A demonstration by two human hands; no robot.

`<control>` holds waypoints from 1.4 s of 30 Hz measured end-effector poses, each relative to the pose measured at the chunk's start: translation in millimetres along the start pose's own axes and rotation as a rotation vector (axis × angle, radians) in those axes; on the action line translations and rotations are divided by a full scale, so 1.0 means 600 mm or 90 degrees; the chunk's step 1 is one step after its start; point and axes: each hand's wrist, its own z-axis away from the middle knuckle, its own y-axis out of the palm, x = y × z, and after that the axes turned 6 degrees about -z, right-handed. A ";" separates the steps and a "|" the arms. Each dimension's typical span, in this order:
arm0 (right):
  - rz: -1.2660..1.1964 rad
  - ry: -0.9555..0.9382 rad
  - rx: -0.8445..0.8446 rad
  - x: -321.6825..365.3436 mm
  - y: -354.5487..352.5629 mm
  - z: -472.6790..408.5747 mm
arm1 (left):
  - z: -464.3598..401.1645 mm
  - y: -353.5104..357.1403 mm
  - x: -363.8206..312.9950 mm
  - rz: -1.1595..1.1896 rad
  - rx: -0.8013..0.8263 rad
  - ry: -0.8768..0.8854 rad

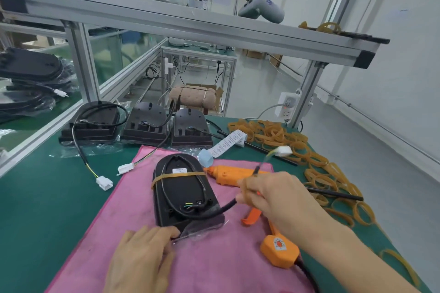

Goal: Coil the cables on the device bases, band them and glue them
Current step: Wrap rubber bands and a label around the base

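A black oval device base [183, 191] lies on the pink cloth [133, 200], with a tan rubber band [166, 176] stretched across its upper part over the coiled cable. My left hand [140, 259] presses on the base's near end and its clear wrapping. My right hand [269, 194] pinches the black cable [226, 207] that leaves the base's lower right. The cable's end with its white connector [283, 150] sticks up above that hand, blurred. An orange glue gun [228, 175] lies on the cloth right of the base, partly hidden by my right hand.
Three more black bases [145, 123] with loose cables stand at the back of the green mat. Many tan rubber bands [316, 164] are scattered to the right. A white label strip [226, 146], black glue sticks [333, 194] and an orange plug [279, 251] lie nearby. More bases [31, 71] are stacked far left.
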 end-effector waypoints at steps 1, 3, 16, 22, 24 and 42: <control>-0.063 -0.003 -0.006 -0.003 0.000 -0.012 | 0.002 0.005 -0.001 -0.012 0.002 0.028; -0.135 -0.005 -0.023 -0.009 0.007 -0.041 | 0.007 0.017 -0.004 -0.032 0.016 0.089; -0.010 -0.102 0.059 0.008 0.067 -0.177 | -0.059 0.004 -0.030 0.014 0.046 0.110; -0.026 -0.116 0.034 0.016 0.082 -0.194 | -0.057 0.028 -0.042 -0.070 0.096 0.103; -0.019 -0.085 0.059 0.019 0.089 -0.194 | -0.058 0.029 -0.048 -0.100 0.100 0.092; -0.395 0.173 0.029 -0.026 0.140 -0.111 | -0.057 0.030 0.012 0.279 0.061 -0.290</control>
